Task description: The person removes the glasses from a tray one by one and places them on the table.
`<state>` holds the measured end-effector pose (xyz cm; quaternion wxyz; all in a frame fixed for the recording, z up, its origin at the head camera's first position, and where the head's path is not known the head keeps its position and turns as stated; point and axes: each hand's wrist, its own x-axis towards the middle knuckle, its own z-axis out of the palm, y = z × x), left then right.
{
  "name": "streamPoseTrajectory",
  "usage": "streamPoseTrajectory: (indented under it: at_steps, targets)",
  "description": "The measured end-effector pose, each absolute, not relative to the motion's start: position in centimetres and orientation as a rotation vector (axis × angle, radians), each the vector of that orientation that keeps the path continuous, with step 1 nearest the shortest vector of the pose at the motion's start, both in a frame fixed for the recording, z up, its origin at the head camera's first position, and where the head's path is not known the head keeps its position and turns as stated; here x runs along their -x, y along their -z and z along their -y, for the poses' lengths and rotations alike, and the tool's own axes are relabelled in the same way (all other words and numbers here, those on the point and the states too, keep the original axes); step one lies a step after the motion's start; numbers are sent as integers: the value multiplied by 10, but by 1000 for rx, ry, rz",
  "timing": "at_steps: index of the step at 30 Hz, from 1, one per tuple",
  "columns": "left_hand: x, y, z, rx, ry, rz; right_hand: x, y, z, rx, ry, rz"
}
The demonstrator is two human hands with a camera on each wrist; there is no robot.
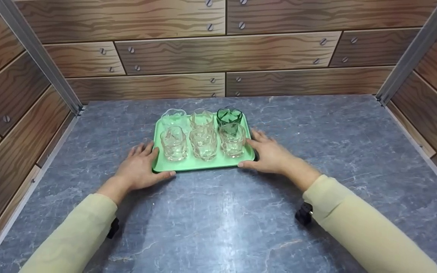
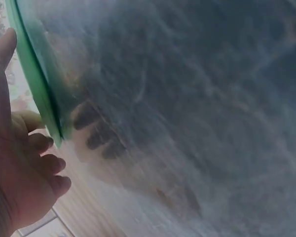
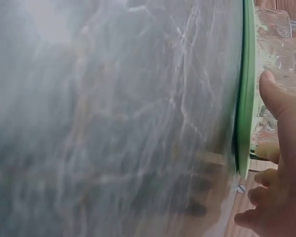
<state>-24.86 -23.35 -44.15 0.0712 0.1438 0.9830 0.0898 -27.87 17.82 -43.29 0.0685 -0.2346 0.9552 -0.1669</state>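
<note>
A light green tray (image 1: 203,165) lies on the table, bearing several drinking glasses in two rows. Most are clear, such as the front middle glass (image 1: 203,146); the one at the back right is a dark green glass (image 1: 229,115). At the tray's front left corner is my left hand (image 1: 138,168), thumb extended by the front edge and fingers spread along the side. My right hand (image 1: 269,151) mirrors it at the right corner, index finger right at the rim. In both wrist views the fingers look relaxed beside the tray's rim (image 2: 37,89), not curled round it.
The grey marbled table (image 1: 218,220) reaches to wood-patterned panels (image 1: 218,53) at the back and both sides. Metal posts (image 1: 38,57) stand at the two rear corners. A black wrist device (image 1: 304,214) shows under the right sleeve.
</note>
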Motion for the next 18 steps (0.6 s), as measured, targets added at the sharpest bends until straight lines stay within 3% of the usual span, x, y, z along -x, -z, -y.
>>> streamPoseTrajectory:
  at_steps: [18]
  targets:
    - [255,439,228,-505,-177,-2939,279,433,-177,723,458,-2821]
